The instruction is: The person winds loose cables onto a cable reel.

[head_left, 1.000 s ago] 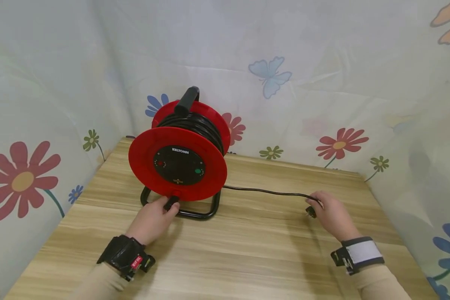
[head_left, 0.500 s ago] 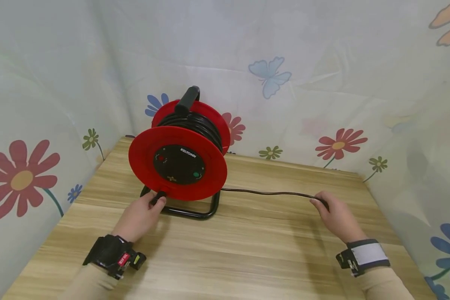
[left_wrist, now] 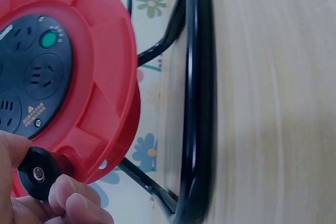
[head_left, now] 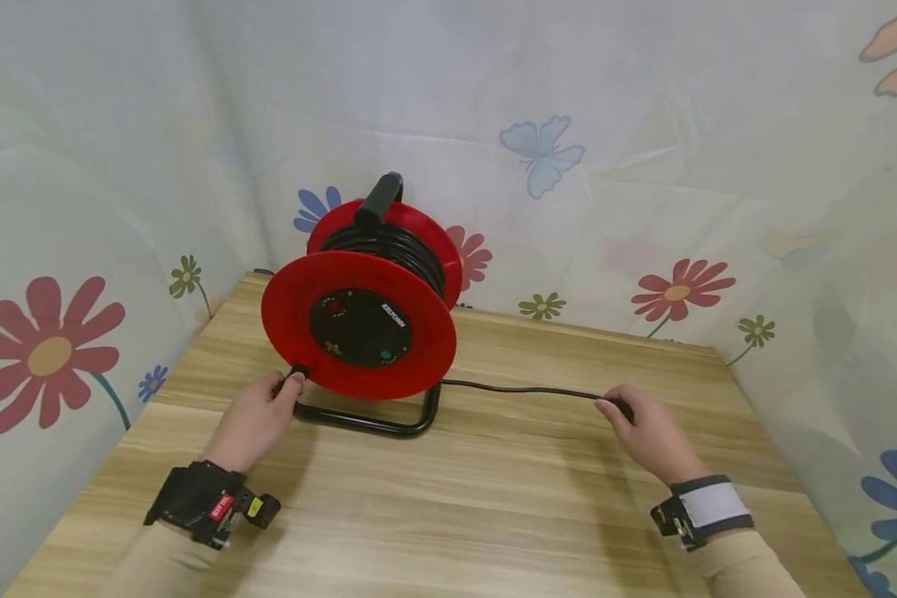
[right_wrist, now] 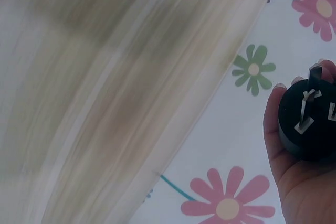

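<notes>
A red cable reel (head_left: 287, 307) stands on a black tube frame (head_left: 374, 426) at the left of the table, with black cable (head_left: 389, 244) wound on its drum. At the lower left of the reel's front disc, my left hand (head_left: 252, 419) pinches the black crank knob (left_wrist: 39, 172) between thumb and fingers. A single length of cable (head_left: 523, 389) runs right from the reel to my right hand (head_left: 654, 433). That hand grips the black plug (right_wrist: 310, 124), whose metal prongs show in the right wrist view. In the head view the palm hides most of the plug.
The wooden table (head_left: 448, 515) reaches back to a flower-printed cloth (head_left: 568, 224) that rises behind it and on both sides. A dark carrying handle (head_left: 379, 202) tops the reel.
My left hand has moved left with the crank knob, and the disc has turned clockwise. The cable's reel end sits slightly lower. The right hand still holds the plug, now turned out of sight.
</notes>
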`<state>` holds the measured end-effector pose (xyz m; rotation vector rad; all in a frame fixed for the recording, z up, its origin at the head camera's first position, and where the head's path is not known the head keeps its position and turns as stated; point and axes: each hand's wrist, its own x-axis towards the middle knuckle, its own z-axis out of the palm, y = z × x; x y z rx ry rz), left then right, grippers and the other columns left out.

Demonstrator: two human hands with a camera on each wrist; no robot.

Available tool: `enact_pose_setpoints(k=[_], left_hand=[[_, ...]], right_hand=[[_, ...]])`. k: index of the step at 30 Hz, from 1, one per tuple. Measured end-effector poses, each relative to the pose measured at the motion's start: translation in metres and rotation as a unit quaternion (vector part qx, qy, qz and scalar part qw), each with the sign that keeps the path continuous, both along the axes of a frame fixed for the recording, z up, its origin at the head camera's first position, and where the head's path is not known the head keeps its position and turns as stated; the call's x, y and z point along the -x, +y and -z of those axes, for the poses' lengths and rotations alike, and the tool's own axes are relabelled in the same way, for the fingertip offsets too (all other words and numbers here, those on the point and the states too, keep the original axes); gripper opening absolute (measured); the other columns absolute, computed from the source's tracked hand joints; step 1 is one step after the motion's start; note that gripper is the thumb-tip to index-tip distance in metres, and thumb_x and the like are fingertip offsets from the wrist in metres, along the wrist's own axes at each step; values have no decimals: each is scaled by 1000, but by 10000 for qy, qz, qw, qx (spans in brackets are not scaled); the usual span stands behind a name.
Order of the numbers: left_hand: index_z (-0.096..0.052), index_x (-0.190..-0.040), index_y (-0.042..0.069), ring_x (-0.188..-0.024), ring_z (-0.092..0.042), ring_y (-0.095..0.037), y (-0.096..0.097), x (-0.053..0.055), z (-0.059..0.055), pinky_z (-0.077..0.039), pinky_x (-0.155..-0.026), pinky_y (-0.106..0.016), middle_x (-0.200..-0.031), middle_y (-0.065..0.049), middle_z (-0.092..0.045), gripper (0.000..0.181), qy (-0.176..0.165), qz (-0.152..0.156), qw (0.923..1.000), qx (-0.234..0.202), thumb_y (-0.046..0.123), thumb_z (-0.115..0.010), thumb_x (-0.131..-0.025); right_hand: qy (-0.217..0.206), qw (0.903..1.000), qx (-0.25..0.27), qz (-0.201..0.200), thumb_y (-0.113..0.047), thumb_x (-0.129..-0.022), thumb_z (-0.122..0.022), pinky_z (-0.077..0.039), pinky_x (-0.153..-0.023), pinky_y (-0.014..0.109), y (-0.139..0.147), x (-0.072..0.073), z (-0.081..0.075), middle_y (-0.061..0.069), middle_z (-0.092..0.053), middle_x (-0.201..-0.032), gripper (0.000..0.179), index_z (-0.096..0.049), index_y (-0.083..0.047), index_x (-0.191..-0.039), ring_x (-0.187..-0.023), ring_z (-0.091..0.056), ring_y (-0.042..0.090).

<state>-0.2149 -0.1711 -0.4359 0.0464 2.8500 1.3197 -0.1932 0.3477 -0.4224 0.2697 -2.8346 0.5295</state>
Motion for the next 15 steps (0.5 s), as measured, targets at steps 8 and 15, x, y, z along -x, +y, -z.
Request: enact_pose_setpoints(k=[8,15], left_hand=[[-47,-81,4,-50,-37,-22,-6,1,-8,-30,-43,-32,-62,-6,-38,55,161,-312,9988,-334,53,-30,-99],[-55,-89,4,-51,-38,-23,-9,3,-13,-30,-44,-32,-63,-8,-40,56,633,-583,9948,-546,52,-30,-99]], right_hand=[[-125,9998,95,-95,-34,-95,-56,-40,-53,32,-15,5,6,3,-56,-71,25,-63,-10,-95,-60,-47,16],[-212,9993,262,-150,-35,-95,-56,-40,-51,32,-30,9,12,3,-56,-71,25,-63,-11,-95,-59,-47,15]])
